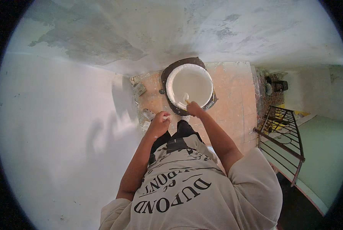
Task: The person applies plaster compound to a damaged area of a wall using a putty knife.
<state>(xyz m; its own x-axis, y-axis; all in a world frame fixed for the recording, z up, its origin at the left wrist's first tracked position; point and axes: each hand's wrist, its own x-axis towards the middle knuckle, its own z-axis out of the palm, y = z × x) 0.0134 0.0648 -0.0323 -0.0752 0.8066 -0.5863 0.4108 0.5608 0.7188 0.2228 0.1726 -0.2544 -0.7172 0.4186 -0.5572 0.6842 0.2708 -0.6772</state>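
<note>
A large round white bucket [208, 78] stands on the floor ahead of me, with pale, whitish liquid [190, 82] in it. My right hand [194, 110] is closed round the handle of a paintbrush [186, 98] at the bucket's near rim. The brush's white-coated head points into the bucket. To the left of the bucket and nearer to me is my left hand [160, 124], apart from it. Its fingers are curled together; a whitish spot shows at the fingertips, too small to make out.
Under the bucket lies a dark brown mat [165, 78] on orange, paint-spotted floor tiles [229, 103]. A white wall [64, 134] rises close on my left; a patchy grey wall [140, 34] is ahead. At right stands a rusty metal railing [280, 140]. A small block [140, 89] lies in the corner.
</note>
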